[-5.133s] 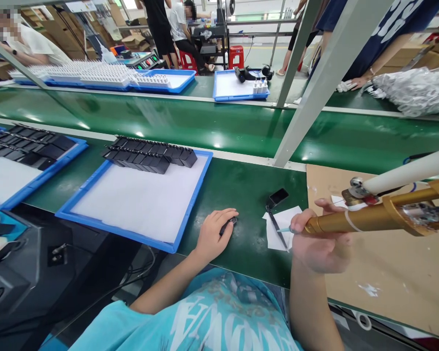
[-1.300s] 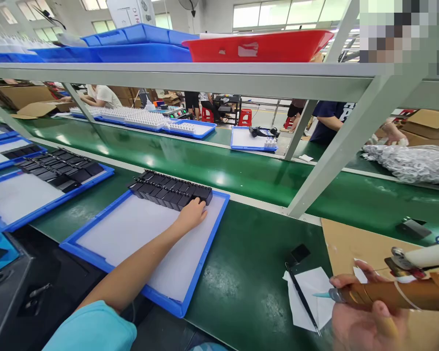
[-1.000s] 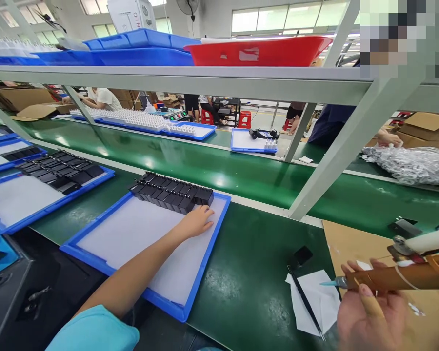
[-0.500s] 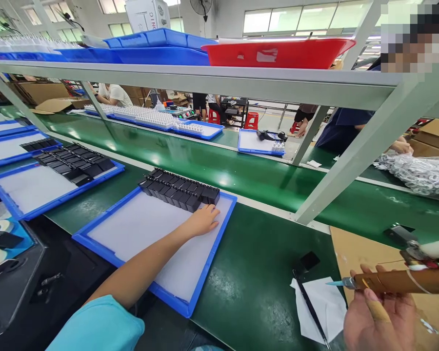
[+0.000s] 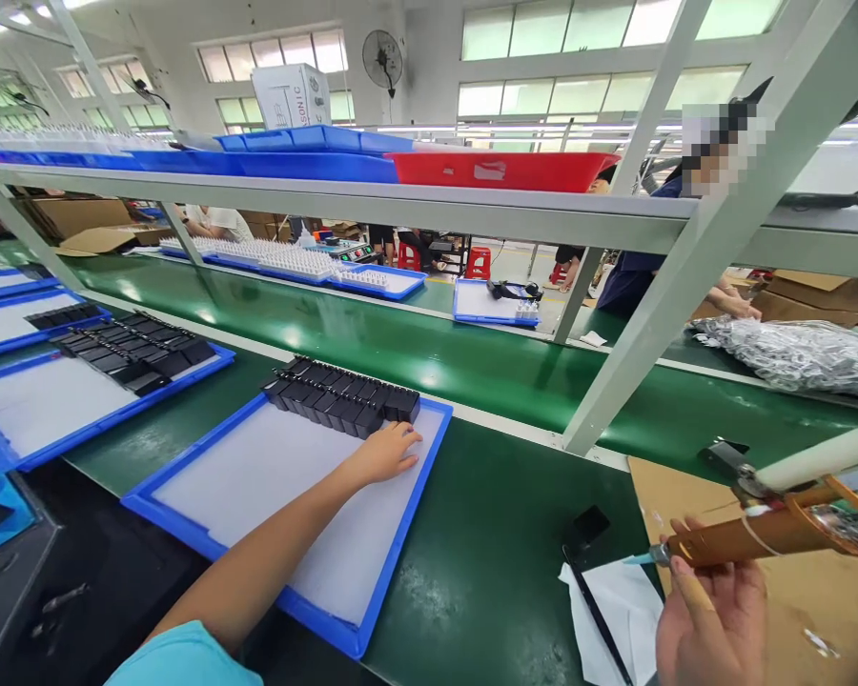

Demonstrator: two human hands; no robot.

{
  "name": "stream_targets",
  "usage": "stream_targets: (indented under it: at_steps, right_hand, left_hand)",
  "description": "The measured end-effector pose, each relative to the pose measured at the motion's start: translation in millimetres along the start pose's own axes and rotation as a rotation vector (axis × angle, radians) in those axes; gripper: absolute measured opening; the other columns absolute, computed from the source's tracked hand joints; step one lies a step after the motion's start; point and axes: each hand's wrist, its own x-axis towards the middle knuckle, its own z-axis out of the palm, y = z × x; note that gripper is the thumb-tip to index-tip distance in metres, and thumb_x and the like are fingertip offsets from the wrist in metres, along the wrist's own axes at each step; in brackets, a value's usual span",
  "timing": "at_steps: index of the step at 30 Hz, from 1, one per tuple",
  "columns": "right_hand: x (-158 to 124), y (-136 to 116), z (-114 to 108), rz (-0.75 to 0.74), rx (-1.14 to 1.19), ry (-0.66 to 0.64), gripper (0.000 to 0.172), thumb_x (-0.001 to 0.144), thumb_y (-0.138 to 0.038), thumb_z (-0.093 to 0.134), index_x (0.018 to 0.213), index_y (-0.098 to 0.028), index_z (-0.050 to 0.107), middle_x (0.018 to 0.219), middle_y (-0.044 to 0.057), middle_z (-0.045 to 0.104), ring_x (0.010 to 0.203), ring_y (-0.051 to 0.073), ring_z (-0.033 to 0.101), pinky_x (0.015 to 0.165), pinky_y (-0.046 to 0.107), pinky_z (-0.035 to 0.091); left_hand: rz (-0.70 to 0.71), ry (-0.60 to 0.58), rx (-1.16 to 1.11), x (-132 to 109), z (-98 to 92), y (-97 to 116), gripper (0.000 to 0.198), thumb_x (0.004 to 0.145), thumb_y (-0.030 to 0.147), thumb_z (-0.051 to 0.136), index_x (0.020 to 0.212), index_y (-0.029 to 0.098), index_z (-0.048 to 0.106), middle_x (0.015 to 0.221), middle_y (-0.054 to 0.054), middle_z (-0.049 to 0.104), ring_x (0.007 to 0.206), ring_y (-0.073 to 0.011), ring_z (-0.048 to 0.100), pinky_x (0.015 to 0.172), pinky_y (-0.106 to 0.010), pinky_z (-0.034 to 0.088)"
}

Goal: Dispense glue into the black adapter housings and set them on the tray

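Note:
My left hand reaches over a blue-rimmed tray with a white lining. Its fingers are stretched out and apart, beside the front end of a double row of black rectangular cases; the thumb side is partly hidden. At the right, my right hand is closed around an amber glue-dispensing syringe, which points left and ends in a pale blue needle tip. Below that tip, black tweezers lie across a white paper sheet. Just behind them is a small flat black piece.
More trays holding black cases stand at the left. A slanted white post and an overhead shelf frame the bench. Brown cardboard lies under the syringe. Across the green belt, a co-worker's hand touches a heap of bagged white parts.
The view has tilted up, so more of the windows and wall shows. My left hand stays beside the black cases, and my right hand still grips the syringe.

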Motion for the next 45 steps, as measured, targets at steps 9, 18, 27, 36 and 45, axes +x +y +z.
stream_targets:
  at_steps: [9,18,27,36,45]
  right_hand:
    - [0,1,-1,0.041,0.021,-0.006,0.073,0.064,-0.028,0.078,0.132,-0.029,0.051,0.127,0.004,0.058,0.131,0.025,0.046,0.121,0.053,0.014]
    - [-2,2,-3,0.029,0.012,-0.025,0.074,0.066,-0.029,0.077,0.134,-0.026,0.049,0.125,0.005,0.058,0.130,0.025,0.047,0.119,0.058,0.013]
    - [-3,2,-1,0.073,-0.002,-0.017,0.078,0.066,-0.032,0.078,0.137,-0.029,0.046,0.131,0.005,0.056,0.130,0.025,0.047,0.118,0.059,0.017]
    - [-4,11,-9,0.054,-0.040,-0.066,0.069,0.072,-0.030,0.074,0.135,-0.029,0.047,0.121,0.004,0.060,0.116,0.020,0.056,0.116,0.054,0.027]
    - [-6,12,-10,0.076,0.014,-0.087,0.066,0.072,-0.028,0.076,0.133,-0.031,0.050,0.121,0.001,0.060,0.118,0.017,0.054,0.118,0.049,0.024]
  left_hand:
    - [0.039,0.065,-0.127,-1,-2.1,11,0.024,0.093,0.029,0.050,0.112,0.023,0.063,0.118,-0.004,0.067,0.110,-0.0214,0.062,0.094,-0.033,0.048]
    - [0.061,0.065,-0.145,3,2.7,4,0.023,0.091,0.026,0.052,0.108,0.021,0.065,0.116,-0.007,0.067,0.112,-0.0227,0.060,0.094,-0.036,0.048]
    - [0.105,0.048,-0.147,4,1.7,2,0.023,0.091,0.026,0.051,0.109,0.021,0.065,0.113,-0.006,0.066,0.109,-0.0224,0.060,0.095,-0.036,0.047]
    - [0.120,0.050,-0.144,4,4.0,0,0.024,0.091,0.026,0.052,0.110,0.021,0.065,0.114,-0.007,0.065,0.108,-0.0225,0.059,0.095,-0.036,0.047]
    - [0.110,0.034,-0.131,4,2.4,2,0.023,0.090,0.025,0.054,0.111,0.021,0.065,0.113,-0.007,0.064,0.108,-0.0227,0.059,0.096,-0.036,0.047]
